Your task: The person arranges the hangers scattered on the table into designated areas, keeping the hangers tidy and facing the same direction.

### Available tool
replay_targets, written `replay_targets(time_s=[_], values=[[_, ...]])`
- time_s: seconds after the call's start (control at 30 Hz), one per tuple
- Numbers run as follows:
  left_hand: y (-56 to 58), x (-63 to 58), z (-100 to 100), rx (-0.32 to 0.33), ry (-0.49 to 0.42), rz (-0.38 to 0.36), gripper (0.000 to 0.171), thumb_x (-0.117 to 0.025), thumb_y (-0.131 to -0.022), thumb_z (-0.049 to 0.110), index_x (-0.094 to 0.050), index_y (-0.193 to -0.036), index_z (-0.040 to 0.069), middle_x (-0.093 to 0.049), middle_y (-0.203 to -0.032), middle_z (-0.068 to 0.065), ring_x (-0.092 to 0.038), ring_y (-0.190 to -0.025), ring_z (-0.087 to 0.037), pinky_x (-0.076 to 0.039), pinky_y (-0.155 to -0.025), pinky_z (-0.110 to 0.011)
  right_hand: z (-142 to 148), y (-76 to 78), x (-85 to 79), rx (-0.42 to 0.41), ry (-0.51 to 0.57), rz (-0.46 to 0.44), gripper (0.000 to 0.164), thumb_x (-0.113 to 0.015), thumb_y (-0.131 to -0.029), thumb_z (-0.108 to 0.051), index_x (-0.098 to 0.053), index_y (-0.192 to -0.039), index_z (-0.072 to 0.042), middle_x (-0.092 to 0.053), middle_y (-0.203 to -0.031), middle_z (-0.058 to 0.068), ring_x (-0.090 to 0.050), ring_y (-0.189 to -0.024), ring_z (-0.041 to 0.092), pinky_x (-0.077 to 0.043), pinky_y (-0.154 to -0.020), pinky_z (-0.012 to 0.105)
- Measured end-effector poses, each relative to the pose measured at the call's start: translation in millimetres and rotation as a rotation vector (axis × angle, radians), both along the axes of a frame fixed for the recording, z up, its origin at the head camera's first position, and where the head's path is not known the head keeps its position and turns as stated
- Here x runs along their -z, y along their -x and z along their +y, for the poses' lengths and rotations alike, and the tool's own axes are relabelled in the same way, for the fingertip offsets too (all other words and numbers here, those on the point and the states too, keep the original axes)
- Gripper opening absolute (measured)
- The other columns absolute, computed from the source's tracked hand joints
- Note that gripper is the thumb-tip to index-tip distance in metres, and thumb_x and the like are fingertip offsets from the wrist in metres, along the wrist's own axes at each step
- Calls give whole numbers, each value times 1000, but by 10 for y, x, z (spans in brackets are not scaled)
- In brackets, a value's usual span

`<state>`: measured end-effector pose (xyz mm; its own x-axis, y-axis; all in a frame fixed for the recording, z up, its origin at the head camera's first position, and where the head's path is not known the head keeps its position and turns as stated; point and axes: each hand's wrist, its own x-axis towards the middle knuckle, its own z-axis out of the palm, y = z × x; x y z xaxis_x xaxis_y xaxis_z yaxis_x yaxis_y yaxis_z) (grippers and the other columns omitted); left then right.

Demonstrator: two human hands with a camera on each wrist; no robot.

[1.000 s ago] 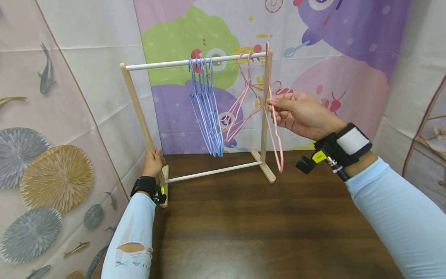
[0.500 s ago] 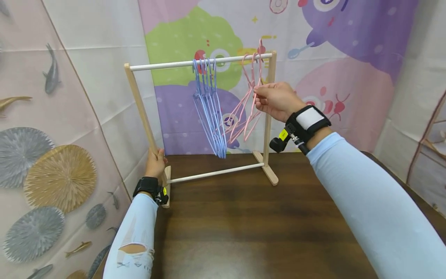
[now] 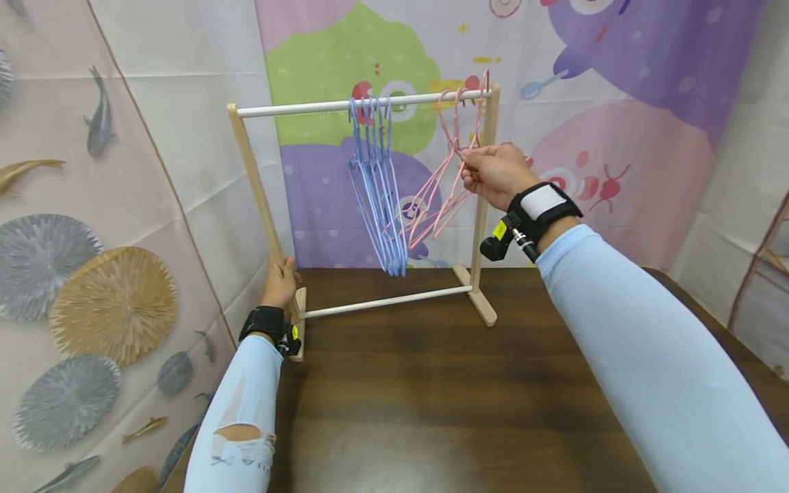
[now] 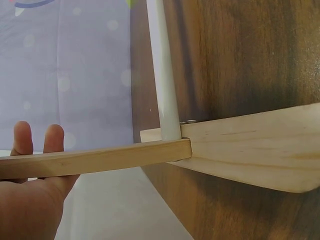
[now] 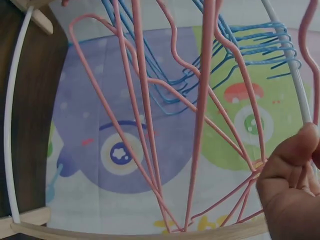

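Note:
A small clothes rack with wooden posts and a white top rail (image 3: pixel 308 108) stands on the table. My left hand (image 3: pixel 280 282) grips its left post (image 3: pixel 255 181) low down; in the left wrist view the post (image 4: pixel 100 161) lies across the palm, fingers behind it. Between thumb and fingers my right hand (image 3: pixel 501 174) pinches a pink hanger (image 3: pixel 479 124) below its hook, which overlaps the rail near the right post (image 3: pixel 487 123). Just left of it, other pink hangers (image 3: pixel 456 120) hang on the rail. Several blue hangers (image 3: pixel 377 185) hang bunched near mid-rail.
A lower white bar (image 3: pixel 388 302) joins the rack's two wooden feet, the right foot (image 3: pixel 477 301) among them. Behind stands a cartoon-printed backdrop (image 3: pixel 345 205). A patterned cloth wall (image 3: pixel 148 178) rises close to my left arm. The brown table (image 3: pixel 394 397) spreads in front.
My right hand has carried the pink hanger leftward from outside the right post to the rail, beside the other pink hangers. My left hand has stayed on the left post.

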<state>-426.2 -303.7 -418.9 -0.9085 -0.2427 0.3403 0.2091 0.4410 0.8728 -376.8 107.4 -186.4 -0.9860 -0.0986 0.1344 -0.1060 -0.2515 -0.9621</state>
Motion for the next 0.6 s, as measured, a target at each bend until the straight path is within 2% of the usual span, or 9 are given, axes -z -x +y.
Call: replay_targets(time_s=[0.17, 0.27, 0.43, 0.6], values=[[14, -28, -17, -2, 13, -1, 21, -40, -112, 20, -39, -119, 1, -54, -78, -7, -53, -73, -13, -43, -68, -28, -64, 13, -69, 47, 18, 4, 13, -52, -107, -8, -61, -104, 1, -54, -82, 6, -50, -64, 10, -45, -56, 18], [5, -36, -17, -3, 16, 4, 21, -40, -112, 20, -39, -118, 0, -54, -78, -7, -53, -73, -12, -43, -69, -28, -98, 30, -62, 60, 14, -10, 14, -51, -108, -9, -62, -102, 0, -53, -78, 5, -49, -62, 9, -44, -55, 18], [-14, -22, -11, -6, 23, 6, 21, -40, -112, 21, -39, -117, 0, -54, -78, -8, -54, -73, -14, -43, -69, -29, -154, 88, 97, 47, -22, -55, 20, -50, -108, -7, -61, -91, -2, -52, -68, 2, -49, -57, 8, -44, -55, 17], [-17, -15, 25, -5, 23, -6, 24, -39, -112, 23, -39, -118, 0, -53, -77, -7, -59, -81, -28, -44, -69, -27, -161, 134, 267, 82, -57, -66, 14, -51, -108, -9, -59, -98, -3, -54, -71, 2, -51, -59, 8, -45, -56, 17]])
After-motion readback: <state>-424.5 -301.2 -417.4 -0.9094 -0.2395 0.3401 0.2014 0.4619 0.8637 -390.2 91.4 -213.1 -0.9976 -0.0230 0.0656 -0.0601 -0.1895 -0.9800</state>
